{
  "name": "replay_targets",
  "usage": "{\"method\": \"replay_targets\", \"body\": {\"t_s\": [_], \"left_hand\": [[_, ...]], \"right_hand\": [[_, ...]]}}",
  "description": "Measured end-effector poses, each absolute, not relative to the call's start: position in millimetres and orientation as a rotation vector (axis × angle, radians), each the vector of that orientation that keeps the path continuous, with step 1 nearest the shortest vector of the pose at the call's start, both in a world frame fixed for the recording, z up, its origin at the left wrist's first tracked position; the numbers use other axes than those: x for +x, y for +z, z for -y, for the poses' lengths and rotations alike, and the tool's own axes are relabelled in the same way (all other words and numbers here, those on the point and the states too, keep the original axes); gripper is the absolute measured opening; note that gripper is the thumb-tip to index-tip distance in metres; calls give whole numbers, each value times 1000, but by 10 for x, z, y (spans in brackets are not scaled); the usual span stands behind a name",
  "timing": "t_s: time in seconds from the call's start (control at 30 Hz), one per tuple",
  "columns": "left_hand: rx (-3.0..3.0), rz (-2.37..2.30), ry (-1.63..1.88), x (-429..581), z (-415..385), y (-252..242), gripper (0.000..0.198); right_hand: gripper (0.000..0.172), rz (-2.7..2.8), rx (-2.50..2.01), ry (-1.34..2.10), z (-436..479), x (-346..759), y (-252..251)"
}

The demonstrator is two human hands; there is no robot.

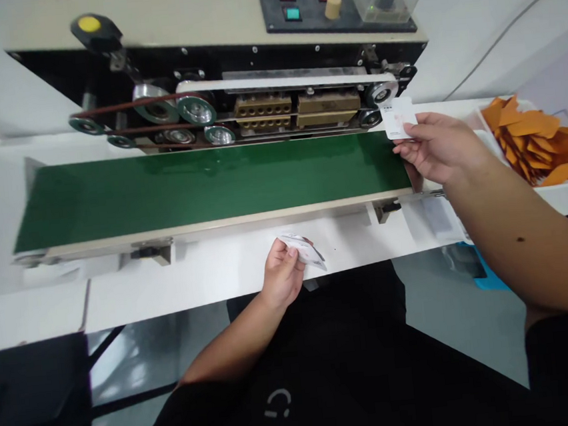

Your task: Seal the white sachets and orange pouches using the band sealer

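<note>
My right hand (433, 145) pinches a small white printed packet (396, 116) between thumb and fingers. The packet stands upright at the right end of the band sealer (328, 105), its top edge by the rollers where the belts come together. Lower down, in front of the green conveyor belt (211, 186), my left hand (285, 270) grips several similar white packets (305, 251), fanned slightly and tilted. Whether the right packet's edge is between the belts I cannot tell.
A white bin (562, 179) heaped with orange pieces (538, 138) stands at the right. The sealer's control panel (305, 11) has buttons and a knob. A yellow-topped knob (90, 24) sticks out at the upper left. A white table (146, 300) runs below the conveyor.
</note>
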State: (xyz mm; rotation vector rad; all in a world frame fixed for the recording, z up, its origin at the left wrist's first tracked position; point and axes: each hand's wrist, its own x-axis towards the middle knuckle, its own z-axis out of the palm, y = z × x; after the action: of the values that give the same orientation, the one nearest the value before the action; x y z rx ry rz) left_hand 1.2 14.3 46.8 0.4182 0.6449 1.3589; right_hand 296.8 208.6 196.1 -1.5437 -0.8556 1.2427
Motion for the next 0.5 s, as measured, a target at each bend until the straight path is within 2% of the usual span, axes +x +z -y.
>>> {"method": "replay_targets", "body": {"t_s": [0.1,0.27,0.4,0.5], "left_hand": [[420,-650,1361,-25,-163,457,36],[428,-663,1359,-47,-173,471,36],[431,-716,1343,-7,-136,481,37],[446,-767,1292,81,-87,495,42]], "right_hand": [[5,905,-1550,1266,-2120,2899,1962],[20,1019,-1590,1090,-1868,2908,1973],[28,1148,-1434,713,-1135,2906,1876],[24,1355,-1395,803,-439,2780,1630]]}}
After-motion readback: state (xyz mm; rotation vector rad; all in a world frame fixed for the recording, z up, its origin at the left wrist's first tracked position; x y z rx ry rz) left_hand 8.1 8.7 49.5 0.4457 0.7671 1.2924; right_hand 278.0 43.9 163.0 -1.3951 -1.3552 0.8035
